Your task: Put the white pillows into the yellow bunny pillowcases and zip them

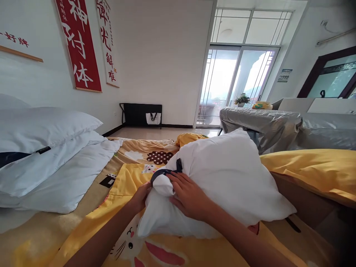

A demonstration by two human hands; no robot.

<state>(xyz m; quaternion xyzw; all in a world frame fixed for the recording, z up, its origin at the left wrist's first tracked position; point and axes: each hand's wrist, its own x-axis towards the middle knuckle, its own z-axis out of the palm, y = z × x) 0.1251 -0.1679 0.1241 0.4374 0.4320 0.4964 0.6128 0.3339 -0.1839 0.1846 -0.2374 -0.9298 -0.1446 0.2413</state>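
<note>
A plump white pillow [222,170] lies in front of me on the bed. A navy band [164,172] with a small black tag runs along its bunched left end. My left hand [141,198] grips the pillow's left edge by the band, with its fingertips partly hidden. On the same bunched part, my right hand [190,194] has its fingers over the fabric near the band and its thumb below. Beneath the pillow spreads a yellow cloth [129,181] with a cartoon rabbit print.
White pillows [47,122] are stacked at the left on a tan patterned blanket [94,207]. More yellow fabric [314,163] lies at the right. Behind it stands a plastic-covered sofa [261,118]. A black panel [136,113] leans by the far wall, near glass sliding doors [219,81].
</note>
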